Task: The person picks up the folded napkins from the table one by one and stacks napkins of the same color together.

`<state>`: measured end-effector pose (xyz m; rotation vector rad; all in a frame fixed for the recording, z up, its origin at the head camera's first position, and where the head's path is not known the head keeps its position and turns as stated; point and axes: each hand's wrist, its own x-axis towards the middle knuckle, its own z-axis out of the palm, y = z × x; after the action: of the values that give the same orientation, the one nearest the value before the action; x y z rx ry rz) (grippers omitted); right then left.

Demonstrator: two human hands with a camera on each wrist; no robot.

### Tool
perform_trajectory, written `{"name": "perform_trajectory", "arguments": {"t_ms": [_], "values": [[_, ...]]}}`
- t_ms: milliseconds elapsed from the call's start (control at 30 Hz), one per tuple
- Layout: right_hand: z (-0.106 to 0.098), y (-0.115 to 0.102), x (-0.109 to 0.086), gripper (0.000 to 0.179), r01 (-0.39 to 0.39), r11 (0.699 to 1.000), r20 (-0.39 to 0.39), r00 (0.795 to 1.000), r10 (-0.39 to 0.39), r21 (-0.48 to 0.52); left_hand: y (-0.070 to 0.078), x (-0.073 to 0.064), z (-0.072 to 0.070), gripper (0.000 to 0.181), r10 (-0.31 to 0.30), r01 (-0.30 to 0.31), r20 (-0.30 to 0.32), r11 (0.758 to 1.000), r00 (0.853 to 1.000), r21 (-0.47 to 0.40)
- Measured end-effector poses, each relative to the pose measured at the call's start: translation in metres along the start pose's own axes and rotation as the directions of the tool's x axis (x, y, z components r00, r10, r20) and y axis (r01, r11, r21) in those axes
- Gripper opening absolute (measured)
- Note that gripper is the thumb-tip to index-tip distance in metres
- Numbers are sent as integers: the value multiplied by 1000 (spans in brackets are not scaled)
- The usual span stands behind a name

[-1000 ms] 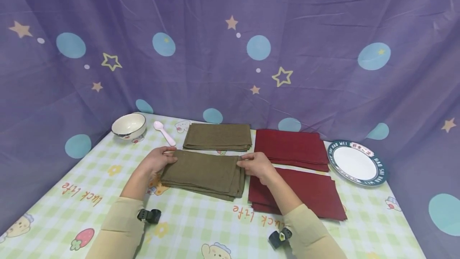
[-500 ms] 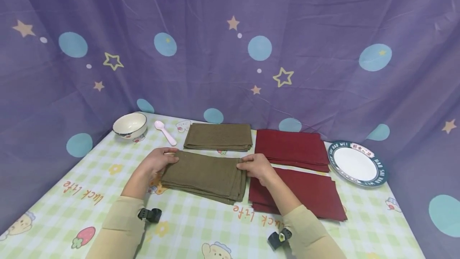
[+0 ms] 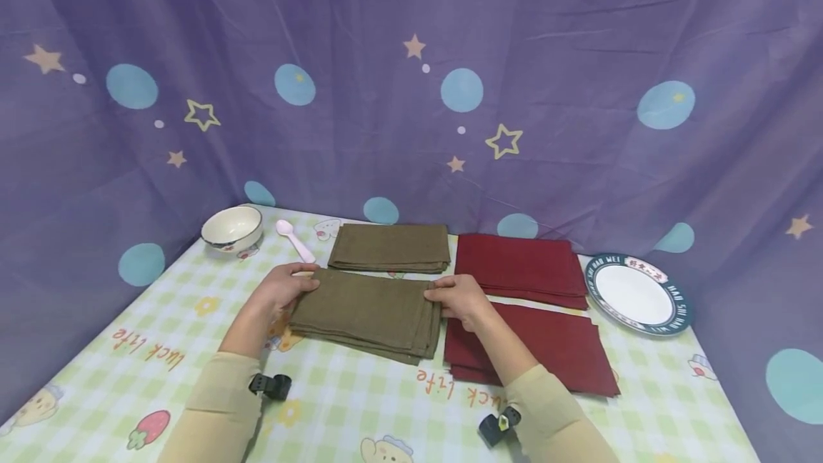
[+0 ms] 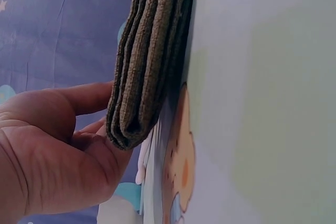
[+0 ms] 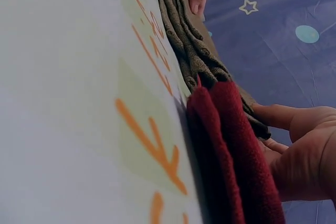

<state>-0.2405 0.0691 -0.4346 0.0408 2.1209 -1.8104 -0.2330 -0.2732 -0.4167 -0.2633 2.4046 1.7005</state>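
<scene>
A folded olive-brown cloth [image 3: 363, 309] lies in layers at the middle of the table. My left hand [image 3: 283, 286] pinches its far left corner, thumb on top and fingers beneath. At the far right corner my right hand [image 3: 459, 299] grips the same cloth between thumb and fingers. The left wrist view shows the folded layers of the cloth [image 4: 144, 61] edge-on beside my left hand [image 4: 63, 140]. In the right wrist view a red cloth [image 5: 231, 145] partly hides the olive one near my right hand [image 5: 302, 145].
Behind lies another folded olive-brown cloth [image 3: 388, 247]. Two folded red cloths, a far one [image 3: 519, 266] and a near one [image 3: 546, 349], lie to the right, beside a green-rimmed plate [image 3: 598, 284]. A bowl [image 3: 233, 228] and pink spoon [image 3: 296, 240] stand at the back left.
Both hands keep their hold on the cloth's corners. The cloth's near edge has shifted very slightly toward me and to the right; the other things stay put.
</scene>
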Motion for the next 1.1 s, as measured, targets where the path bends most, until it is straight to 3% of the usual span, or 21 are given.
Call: {"name": "perform_trajectory", "arguments": {"t_ms": [267, 500, 700, 1100], "values": [[-5, -4, 11, 46, -7, 999, -20, 1000, 7, 46, 3, 9, 7, 51, -38, 34, -32, 995, 999, -97], [-11, -11, 22, 45, -8, 998, -15, 1000, 9, 70, 6, 22, 9, 50, -8, 0, -72, 995, 997, -99], [-18, -16, 31, 47, -25, 997, -3, 1000, 26, 73, 14, 30, 10, 52, -1, -6, -62, 994, 998, -107], [-30, -27, 52, 51, -81, 992, 31, 996, 79, 98, 25, 45, 15, 52, -3, -8, -116, 995, 993, -95]]}}
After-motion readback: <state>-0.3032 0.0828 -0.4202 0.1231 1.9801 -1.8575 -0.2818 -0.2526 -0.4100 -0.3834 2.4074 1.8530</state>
